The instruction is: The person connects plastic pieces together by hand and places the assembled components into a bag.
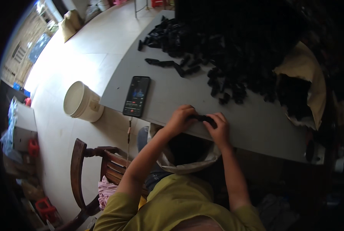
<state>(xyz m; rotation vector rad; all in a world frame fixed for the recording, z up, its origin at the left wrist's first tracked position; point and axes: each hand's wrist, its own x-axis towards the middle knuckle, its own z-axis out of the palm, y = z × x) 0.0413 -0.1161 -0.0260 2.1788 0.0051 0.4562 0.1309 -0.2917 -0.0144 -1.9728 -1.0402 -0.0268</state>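
Between my two hands, just above the near edge of the grey table point(168, 96), is a short black piece point(201, 117); its exact kind is too dark to make out. My left hand point(179, 120) is closed on its left end, and my right hand point(219, 129) pinches the right end. Below them, at my lap, an off-white sack point(191, 167) gapes open with a dark inside. Across the table spreads a large heap of similar black pieces point(226, 79). A few joined end to end form a short row point(164, 63) at its left.
A phone point(136, 96) with a lit screen lies left of my hands, a cord at its lower end. A brown sack point(314, 82) with dark contents stands at the right. On the floor are a whitish bucket point(79, 101) and a wooden chair point(78, 169) holding pink cloth.
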